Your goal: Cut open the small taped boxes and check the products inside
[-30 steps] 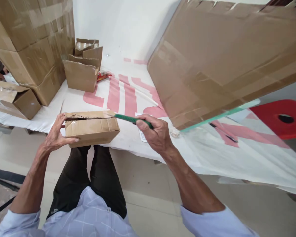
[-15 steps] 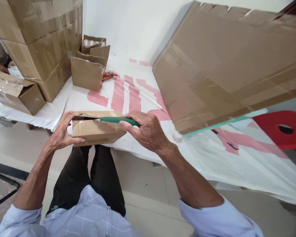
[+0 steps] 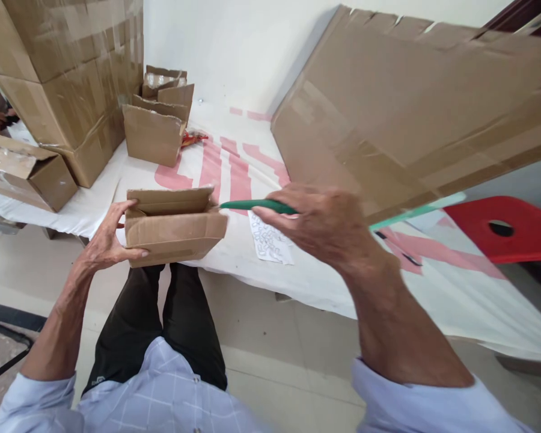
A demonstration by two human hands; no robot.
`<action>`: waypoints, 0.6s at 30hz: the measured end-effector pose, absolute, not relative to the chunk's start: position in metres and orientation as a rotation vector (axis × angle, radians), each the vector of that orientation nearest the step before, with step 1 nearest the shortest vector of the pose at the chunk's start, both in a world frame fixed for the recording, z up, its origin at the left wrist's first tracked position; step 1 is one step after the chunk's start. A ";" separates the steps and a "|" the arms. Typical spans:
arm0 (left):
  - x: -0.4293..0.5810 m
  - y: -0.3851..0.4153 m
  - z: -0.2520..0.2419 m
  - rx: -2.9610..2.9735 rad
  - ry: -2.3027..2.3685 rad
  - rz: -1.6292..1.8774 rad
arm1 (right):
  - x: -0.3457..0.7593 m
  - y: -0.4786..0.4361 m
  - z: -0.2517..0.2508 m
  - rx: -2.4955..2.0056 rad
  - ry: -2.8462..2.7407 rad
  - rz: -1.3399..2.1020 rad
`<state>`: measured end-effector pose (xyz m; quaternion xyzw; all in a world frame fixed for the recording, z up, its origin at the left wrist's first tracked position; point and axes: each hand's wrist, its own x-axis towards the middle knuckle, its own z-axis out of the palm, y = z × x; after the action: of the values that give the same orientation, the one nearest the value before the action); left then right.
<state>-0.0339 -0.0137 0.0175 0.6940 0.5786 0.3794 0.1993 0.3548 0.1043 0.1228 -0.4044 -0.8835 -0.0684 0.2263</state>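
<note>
Box [image 3: 175, 231] pinched at its left end by the left hand [image 3: 110, 237], tool [image 3: 259, 206] gripped in the right hand [image 3: 320, 219]: best brace firmly here, tip clear of fingers!

Bright, diffuse light. Glare streaks the tape-wrapped stack of brown cardboard cartons [image 3: 72, 90] at ten o'clock; a soft grey shadow lies on the smooth white wall [image 3: 234, 54] near twelve. The bare right hand [image 3: 320, 225] is motion-blurred; wide-angle distortion stretches the margins.
</note>
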 end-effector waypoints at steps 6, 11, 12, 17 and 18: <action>-0.034 -0.019 0.024 1.924 1.598 1.039 | 0.387 0.121 0.037 -1.404 -1.968 0.119; -0.035 -0.026 0.024 1.913 1.599 1.017 | 0.377 0.128 -0.069 -1.511 -1.860 0.258; -0.036 -0.026 0.025 1.910 1.604 1.011 | 0.372 0.128 -0.074 -1.472 -1.847 0.262; -0.035 -0.025 0.027 1.923 1.583 1.009 | 0.337 0.120 -0.014 -1.065 -1.929 0.324; -0.035 -0.025 0.026 1.925 1.574 1.010 | 0.328 0.115 0.005 -0.984 -2.005 0.328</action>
<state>-0.0349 -0.0254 0.0264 0.6986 0.5711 0.3665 0.2268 0.3278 0.1151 0.0048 -0.3941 -0.8028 0.1314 0.4276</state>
